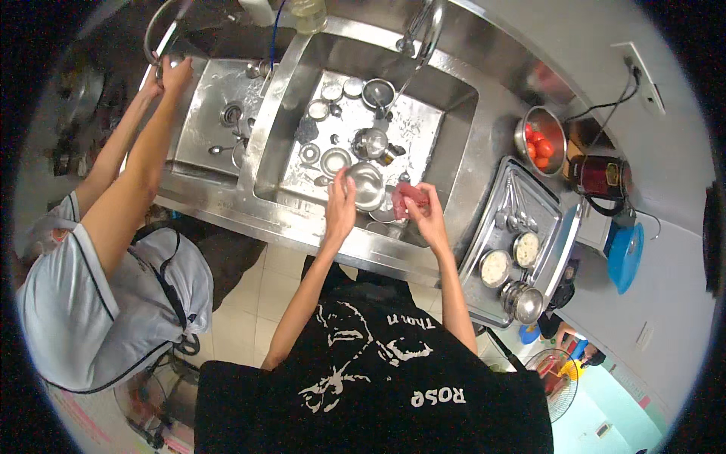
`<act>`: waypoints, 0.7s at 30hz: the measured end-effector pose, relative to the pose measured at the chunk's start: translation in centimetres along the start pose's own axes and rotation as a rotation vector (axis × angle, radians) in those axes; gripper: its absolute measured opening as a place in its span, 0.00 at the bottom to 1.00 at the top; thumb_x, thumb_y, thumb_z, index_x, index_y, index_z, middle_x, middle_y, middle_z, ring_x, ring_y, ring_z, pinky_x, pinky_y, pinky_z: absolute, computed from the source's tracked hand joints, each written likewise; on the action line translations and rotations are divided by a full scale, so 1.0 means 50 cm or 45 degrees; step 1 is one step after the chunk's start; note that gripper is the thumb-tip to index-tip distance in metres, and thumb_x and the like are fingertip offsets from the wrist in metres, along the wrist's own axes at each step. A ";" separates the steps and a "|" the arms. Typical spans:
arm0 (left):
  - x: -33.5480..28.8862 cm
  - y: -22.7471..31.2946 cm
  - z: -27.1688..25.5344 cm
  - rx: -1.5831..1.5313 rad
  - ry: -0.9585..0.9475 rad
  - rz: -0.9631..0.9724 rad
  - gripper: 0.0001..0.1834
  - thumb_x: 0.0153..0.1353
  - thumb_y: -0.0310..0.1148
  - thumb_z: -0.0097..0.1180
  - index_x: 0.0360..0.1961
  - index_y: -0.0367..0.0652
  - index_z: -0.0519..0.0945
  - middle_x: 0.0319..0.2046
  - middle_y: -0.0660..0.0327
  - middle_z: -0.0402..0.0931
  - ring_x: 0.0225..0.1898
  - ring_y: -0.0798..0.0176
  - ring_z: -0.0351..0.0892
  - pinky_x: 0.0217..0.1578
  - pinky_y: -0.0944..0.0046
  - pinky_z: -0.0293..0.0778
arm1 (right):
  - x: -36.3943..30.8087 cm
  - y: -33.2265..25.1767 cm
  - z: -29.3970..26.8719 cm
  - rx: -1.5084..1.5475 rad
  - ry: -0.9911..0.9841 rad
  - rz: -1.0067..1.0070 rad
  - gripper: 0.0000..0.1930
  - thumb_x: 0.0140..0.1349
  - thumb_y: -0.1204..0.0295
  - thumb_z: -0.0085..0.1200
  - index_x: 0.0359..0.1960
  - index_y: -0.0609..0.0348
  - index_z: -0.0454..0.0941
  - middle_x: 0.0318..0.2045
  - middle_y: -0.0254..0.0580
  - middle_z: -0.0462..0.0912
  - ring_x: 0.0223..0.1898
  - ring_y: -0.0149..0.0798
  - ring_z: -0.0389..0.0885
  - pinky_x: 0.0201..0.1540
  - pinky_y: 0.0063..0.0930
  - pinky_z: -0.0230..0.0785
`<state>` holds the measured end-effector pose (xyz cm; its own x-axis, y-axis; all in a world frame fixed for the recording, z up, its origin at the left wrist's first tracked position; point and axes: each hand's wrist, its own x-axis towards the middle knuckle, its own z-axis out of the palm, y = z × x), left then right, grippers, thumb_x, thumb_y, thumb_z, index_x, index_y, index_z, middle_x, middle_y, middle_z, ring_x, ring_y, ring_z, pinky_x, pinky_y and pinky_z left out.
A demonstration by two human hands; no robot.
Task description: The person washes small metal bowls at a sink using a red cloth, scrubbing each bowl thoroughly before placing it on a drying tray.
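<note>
My left hand (342,210) grips the edge of a shiny steel bowl (366,187) over the near part of the large steel sink (422,136). Pinched in my right hand (428,218) is a dark red sponge or cloth (407,198), just right of the bowl. Farther into the sink lie a steel cup (372,143), several small lids or dishes (336,161) and a dark scrubbing pad (306,131). A round steel bowl (378,93) sits below the curved faucet (432,32), from which a thin stream seems to fall.
At left, a co-worker's hands (174,74) hold a metal item above a smaller sink (200,125). On the right, a tray (478,301) carries spoons, bowls of pale food and stacked bowls (525,304). Behind it stand a tomato bowl (541,141) and a dark red appliance (597,175).
</note>
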<state>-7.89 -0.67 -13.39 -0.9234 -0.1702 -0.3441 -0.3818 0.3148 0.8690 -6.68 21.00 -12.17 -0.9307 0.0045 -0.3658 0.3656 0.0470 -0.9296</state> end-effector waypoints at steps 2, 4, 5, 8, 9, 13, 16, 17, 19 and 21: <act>-0.018 0.024 0.024 -0.059 -0.070 0.097 0.30 0.77 0.54 0.33 0.69 0.46 0.63 0.60 0.42 0.68 0.59 0.43 0.73 0.61 0.49 0.65 | -0.021 -0.079 0.050 -0.414 0.270 -0.293 0.16 0.66 0.75 0.58 0.54 0.57 0.73 0.43 0.47 0.84 0.45 0.40 0.85 0.48 0.33 0.77; -0.041 0.040 0.047 -0.092 -0.115 0.161 0.31 0.77 0.54 0.33 0.69 0.45 0.63 0.60 0.43 0.68 0.59 0.43 0.72 0.62 0.49 0.64 | -0.016 -0.104 0.106 -0.731 0.312 -0.523 0.16 0.61 0.78 0.60 0.50 0.61 0.75 0.44 0.54 0.81 0.45 0.51 0.84 0.47 0.38 0.76; -0.043 0.047 0.052 -0.125 -0.076 0.179 0.31 0.77 0.55 0.32 0.69 0.46 0.64 0.57 0.44 0.71 0.55 0.47 0.75 0.59 0.51 0.67 | -0.009 -0.107 0.131 -0.881 0.273 -0.517 0.16 0.59 0.79 0.59 0.50 0.60 0.76 0.42 0.54 0.80 0.44 0.55 0.83 0.46 0.40 0.76; -0.048 0.066 0.011 -0.356 -0.096 -0.045 0.30 0.77 0.56 0.31 0.69 0.48 0.65 0.49 0.48 0.76 0.45 0.54 0.79 0.51 0.55 0.73 | -0.036 -0.124 0.148 -0.632 -0.071 -0.586 0.16 0.58 0.80 0.57 0.49 0.59 0.77 0.40 0.55 0.79 0.44 0.59 0.80 0.45 0.44 0.75; -0.048 0.076 -0.014 -0.557 -0.155 -0.296 0.30 0.77 0.56 0.31 0.68 0.49 0.65 0.45 0.50 0.77 0.40 0.57 0.80 0.46 0.58 0.75 | -0.042 -0.123 0.146 -0.623 -0.068 -0.591 0.16 0.58 0.80 0.57 0.49 0.59 0.77 0.40 0.55 0.79 0.44 0.59 0.80 0.45 0.44 0.75; -0.064 0.105 -0.039 -0.274 -0.288 -0.236 0.30 0.76 0.58 0.32 0.67 0.51 0.67 0.38 0.56 0.79 0.34 0.63 0.78 0.33 0.63 0.76 | -0.042 -0.157 0.119 -1.229 -0.197 -0.477 0.14 0.59 0.78 0.56 0.48 0.62 0.78 0.41 0.57 0.79 0.47 0.60 0.79 0.49 0.50 0.73; -0.051 0.071 -0.004 -0.472 -0.146 -0.019 0.30 0.76 0.59 0.31 0.69 0.53 0.64 0.35 0.60 0.78 0.27 0.65 0.75 0.27 0.64 0.74 | -0.015 -0.162 0.159 -1.004 0.018 -0.522 0.11 0.62 0.77 0.55 0.45 0.64 0.80 0.46 0.62 0.76 0.47 0.64 0.78 0.50 0.51 0.73; -0.048 0.076 -0.005 -0.659 -0.112 -0.111 0.31 0.76 0.59 0.30 0.70 0.54 0.62 0.33 0.62 0.76 0.23 0.68 0.71 0.21 0.67 0.69 | -0.023 -0.175 0.167 -1.001 0.010 -0.526 0.11 0.62 0.77 0.55 0.45 0.64 0.80 0.46 0.62 0.76 0.47 0.64 0.78 0.50 0.51 0.73; -0.048 0.097 -0.032 -0.848 -0.064 -0.195 0.31 0.76 0.60 0.29 0.70 0.55 0.61 0.31 0.64 0.75 0.19 0.71 0.67 0.15 0.69 0.64 | -0.071 -0.230 0.183 -0.845 -0.201 -0.551 0.10 0.63 0.76 0.55 0.45 0.63 0.81 0.46 0.61 0.76 0.46 0.64 0.78 0.50 0.51 0.72; -0.056 0.111 -0.077 -0.661 -0.335 -0.297 0.33 0.75 0.62 0.29 0.71 0.55 0.60 0.35 0.61 0.75 0.18 0.73 0.66 0.11 0.73 0.59 | -0.073 -0.246 0.171 -0.963 -0.216 -0.650 0.09 0.64 0.74 0.56 0.44 0.62 0.83 0.44 0.60 0.77 0.44 0.62 0.79 0.48 0.50 0.73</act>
<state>-7.26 -2.04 -6.22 -0.8223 0.0768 -0.5639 -0.5663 -0.2088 0.7973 -7.69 11.88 0.22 -0.9404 -0.3393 0.0222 -0.2490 0.6426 -0.7246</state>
